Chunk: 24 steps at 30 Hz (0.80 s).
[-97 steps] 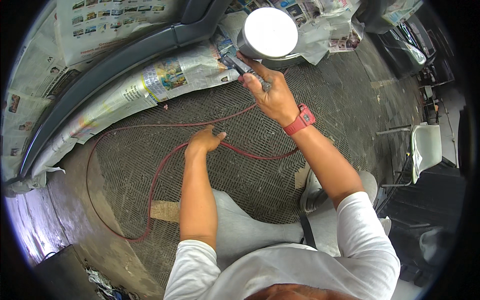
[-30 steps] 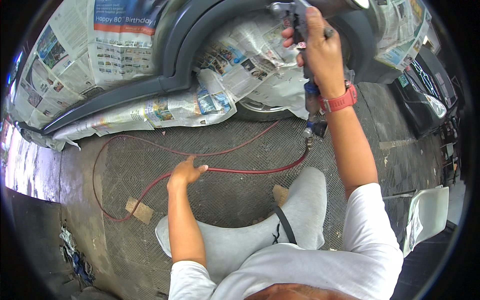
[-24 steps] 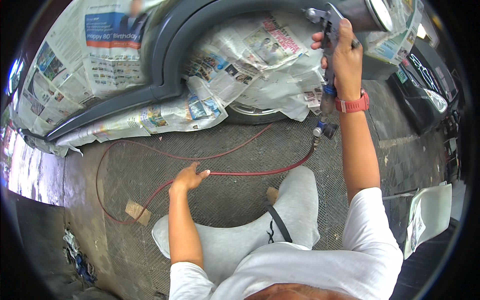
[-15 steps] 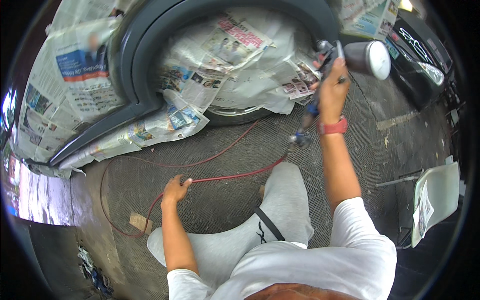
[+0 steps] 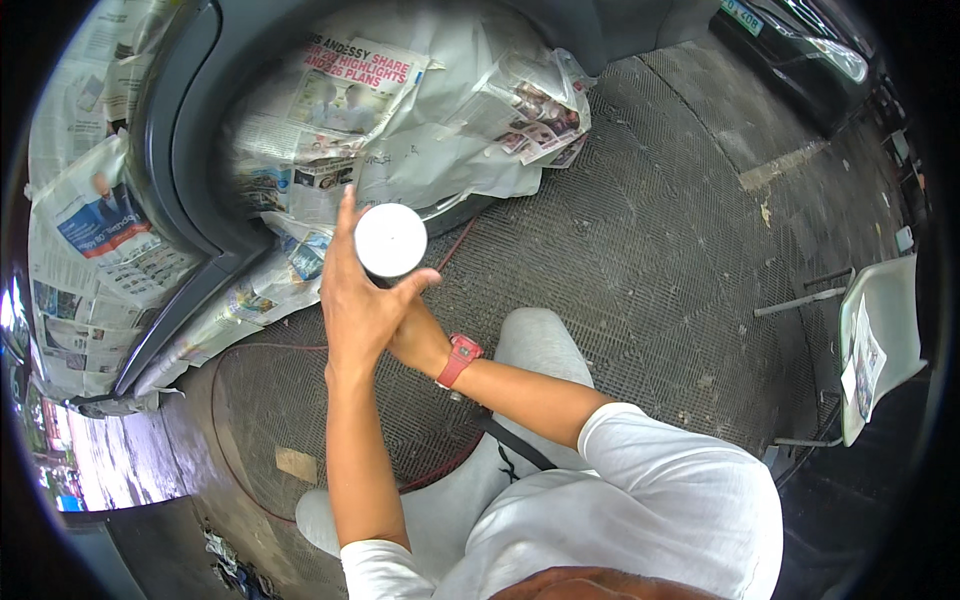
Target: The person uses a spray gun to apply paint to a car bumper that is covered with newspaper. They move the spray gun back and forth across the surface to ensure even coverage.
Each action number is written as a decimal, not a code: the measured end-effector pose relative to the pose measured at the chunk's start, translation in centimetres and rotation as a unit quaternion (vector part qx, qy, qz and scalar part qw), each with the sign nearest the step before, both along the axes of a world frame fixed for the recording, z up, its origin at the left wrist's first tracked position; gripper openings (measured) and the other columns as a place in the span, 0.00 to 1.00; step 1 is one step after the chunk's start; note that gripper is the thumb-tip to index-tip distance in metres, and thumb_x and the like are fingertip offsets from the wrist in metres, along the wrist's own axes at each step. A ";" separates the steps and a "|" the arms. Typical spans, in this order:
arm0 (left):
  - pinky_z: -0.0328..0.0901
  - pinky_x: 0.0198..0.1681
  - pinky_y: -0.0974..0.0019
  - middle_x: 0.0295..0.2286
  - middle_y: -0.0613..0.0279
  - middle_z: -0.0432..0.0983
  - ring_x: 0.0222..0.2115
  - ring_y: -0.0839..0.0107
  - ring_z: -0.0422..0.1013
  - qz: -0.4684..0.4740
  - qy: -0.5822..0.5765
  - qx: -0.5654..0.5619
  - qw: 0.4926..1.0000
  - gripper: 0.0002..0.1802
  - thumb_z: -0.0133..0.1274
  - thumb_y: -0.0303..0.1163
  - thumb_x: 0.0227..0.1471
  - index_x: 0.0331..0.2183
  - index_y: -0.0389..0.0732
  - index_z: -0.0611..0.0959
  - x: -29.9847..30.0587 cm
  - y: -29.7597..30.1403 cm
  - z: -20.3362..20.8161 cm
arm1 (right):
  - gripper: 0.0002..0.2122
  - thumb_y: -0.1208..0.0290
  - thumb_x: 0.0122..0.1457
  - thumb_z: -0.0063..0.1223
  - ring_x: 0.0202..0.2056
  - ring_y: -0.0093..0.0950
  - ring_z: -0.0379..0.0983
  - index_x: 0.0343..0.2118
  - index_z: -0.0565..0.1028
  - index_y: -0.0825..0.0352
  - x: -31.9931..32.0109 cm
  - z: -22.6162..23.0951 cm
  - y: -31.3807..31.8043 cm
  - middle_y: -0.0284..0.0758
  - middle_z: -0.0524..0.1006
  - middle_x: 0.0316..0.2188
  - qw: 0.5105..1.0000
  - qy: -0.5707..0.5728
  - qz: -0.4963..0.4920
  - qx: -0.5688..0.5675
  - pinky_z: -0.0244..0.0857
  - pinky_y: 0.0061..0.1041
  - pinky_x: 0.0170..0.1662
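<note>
Head-worn fisheye — close above, looking down past both forearms (image 5: 360, 450) at the floor (image 5: 660, 260).

Left fingers (image 5: 346, 212) and thumb (image 5: 416, 285) apart

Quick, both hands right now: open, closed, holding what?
Left hand: spread around the white-topped cup; firm grip or not, can't tell.
Right hand: mostly hidden behind the left; its grip can't be told.

Paper (image 5: 865, 362) on pale chair (image 5: 902, 325); black car front (image 5: 800, 75).
</note>
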State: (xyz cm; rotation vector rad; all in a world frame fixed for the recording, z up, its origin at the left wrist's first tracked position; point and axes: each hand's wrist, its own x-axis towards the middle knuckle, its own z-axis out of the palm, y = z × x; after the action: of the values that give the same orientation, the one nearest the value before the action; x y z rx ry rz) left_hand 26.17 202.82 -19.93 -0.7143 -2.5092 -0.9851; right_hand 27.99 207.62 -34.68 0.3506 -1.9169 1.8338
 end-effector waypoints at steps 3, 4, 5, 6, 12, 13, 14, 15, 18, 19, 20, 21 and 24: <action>0.71 0.59 0.48 0.51 0.46 0.82 0.53 0.50 0.79 0.030 0.015 0.007 0.999 0.71 0.83 0.47 0.32 0.72 0.44 0.62 -0.8 -0.6 -1.1 | 0.21 0.69 0.67 0.57 0.46 0.58 0.79 0.59 0.75 0.76 0.5 -0.9 0.2 0.60 0.81 0.46 0.993 -0.089 0.077 0.004 0.74 0.47 0.47; 0.71 0.59 0.48 0.49 0.46 0.83 0.52 0.51 0.79 0.037 0.023 0.012 0.999 0.69 0.82 0.47 0.33 0.72 0.43 0.63 -0.9 -0.8 -1.3 | 0.21 0.68 0.67 0.56 0.47 0.58 0.79 0.58 0.75 0.77 0.8 -1.2 0.3 0.60 0.80 0.48 0.989 -0.116 0.090 0.021 0.74 0.46 0.48; 0.71 0.59 0.49 0.49 0.45 0.83 0.52 0.51 0.80 0.052 -0.014 0.049 0.997 0.68 0.82 0.46 0.33 0.71 0.43 0.63 -1.0 -1.3 -1.0 | 0.21 0.68 0.67 0.56 0.49 0.58 0.78 0.58 0.75 0.77 1.5 -0.8 0.0 0.60 0.80 0.49 0.992 -0.104 0.073 0.013 0.74 0.45 0.49; 0.71 0.59 0.49 0.48 0.45 0.83 0.51 0.51 0.80 0.065 -0.049 0.090 0.993 0.67 0.82 0.44 0.34 0.71 0.43 0.64 -1.1 -1.6 -0.7 | 0.22 0.67 0.68 0.56 0.50 0.58 0.78 0.59 0.74 0.77 2.1 -0.2 -0.1 0.60 0.80 0.50 0.994 -0.091 0.053 0.009 0.74 0.44 0.51; 0.58 0.71 0.47 0.68 0.34 0.60 0.68 0.45 0.62 -0.033 -0.043 0.115 0.992 0.78 0.80 0.59 0.35 0.75 0.41 0.52 -4.1 -3.4 -2.9 | 0.26 0.61 0.73 0.51 0.55 0.48 0.80 0.67 0.68 0.74 2.3 -0.5 1.1 0.56 0.78 0.58 0.997 -0.066 -0.039 0.014 0.74 0.39 0.57; 0.52 0.73 0.46 0.70 0.34 0.55 0.71 0.46 0.56 -0.049 -0.093 0.166 0.981 0.72 0.71 0.65 0.46 0.75 0.39 0.50 -3.5 -4.0 -4.8 | 0.26 0.62 0.74 0.50 0.52 0.42 0.82 0.68 0.67 0.73 2.0 -0.5 1.7 0.53 0.80 0.56 0.997 -0.048 -0.055 -0.025 0.75 0.36 0.54; 0.52 0.73 0.47 0.70 0.35 0.55 0.71 0.47 0.55 -0.046 -0.155 0.202 0.966 0.68 0.64 0.68 0.52 0.75 0.38 0.50 -3.3 -5.1 -8.0 | 0.26 0.62 0.74 0.50 0.48 0.35 0.84 0.70 0.66 0.71 1.3 0.7 2.2 0.50 0.81 0.54 0.995 -0.027 -0.072 -0.066 0.76 0.33 0.52; 0.51 0.73 0.49 0.71 0.36 0.55 0.72 0.48 0.54 -0.042 -0.215 0.235 0.947 0.64 0.57 0.70 0.58 0.75 0.36 0.50 -2.9 -6.4 -11.6 | 0.26 0.64 0.75 0.48 0.42 0.23 0.82 0.72 0.65 0.69 0.0 0.9 2.6 0.41 0.84 0.48 0.991 0.008 -0.094 -0.096 0.77 0.28 0.47; 0.52 0.72 0.52 0.68 0.40 0.62 0.70 0.51 0.58 -0.096 -0.473 0.175 0.858 0.56 0.50 0.71 0.63 0.72 0.35 0.60 0.3 -9.3 -23.3 | 0.28 0.51 0.79 0.33 0.36 0.21 0.79 0.69 0.67 0.68 -2.8 4.9 3.9 0.37 0.83 0.42 0.970 0.042 -0.190 -0.147 0.70 0.18 0.26; 0.53 0.72 0.52 0.66 0.41 0.65 0.69 0.51 0.60 -0.113 -0.518 0.134 0.837 0.54 0.49 0.70 0.63 0.71 0.36 0.64 0.1 -9.3 -24.5 | 0.27 0.50 0.79 0.31 0.36 0.23 0.80 0.62 0.71 0.70 -3.9 6.0 5.1 0.38 0.82 0.42 0.960 0.059 -0.223 -0.159 0.70 0.19 0.25; 0.54 0.71 0.52 0.65 0.42 0.68 0.68 0.52 0.63 -0.125 -0.559 0.087 0.815 0.52 0.48 0.70 0.64 0.70 0.36 0.67 -0.1 -9.8 -25.8 | 0.28 0.47 0.79 0.30 0.36 0.25 0.82 0.54 0.73 0.71 -4.7 7.8 5.5 0.39 0.82 0.41 0.947 0.062 -0.268 -0.168 0.71 0.21 0.25; 0.56 0.70 0.51 0.63 0.43 0.71 0.66 0.52 0.65 -0.131 -0.564 0.022 0.815 0.50 0.49 0.70 0.64 0.68 0.38 0.70 -0.7 -10.1 -26.1 | 0.29 0.46 0.79 0.30 0.35 0.25 0.82 0.52 0.73 0.71 -5.6 8.6 6.4 0.40 0.82 0.40 0.939 0.057 -0.289 -0.179 0.71 0.21 0.24; 0.60 0.66 0.48 0.57 0.47 0.79 0.60 0.50 0.73 -0.142 -0.520 -0.241 0.807 0.43 0.51 0.68 0.63 0.63 0.42 0.78 -3.4 -11.5 -23.9 | 0.28 0.46 0.78 0.30 0.32 0.27 0.82 0.49 0.72 0.71 -8.6 9.7 10.4 0.40 0.82 0.37 0.911 0.057 -0.350 -0.211 0.71 0.22 0.21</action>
State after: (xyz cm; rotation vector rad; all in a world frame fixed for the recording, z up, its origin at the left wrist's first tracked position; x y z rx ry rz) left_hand 22.81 191.36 -43.88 -0.8498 -3.8091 -0.9943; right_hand 19.39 218.05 -24.96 -0.3328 -1.2652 1.6053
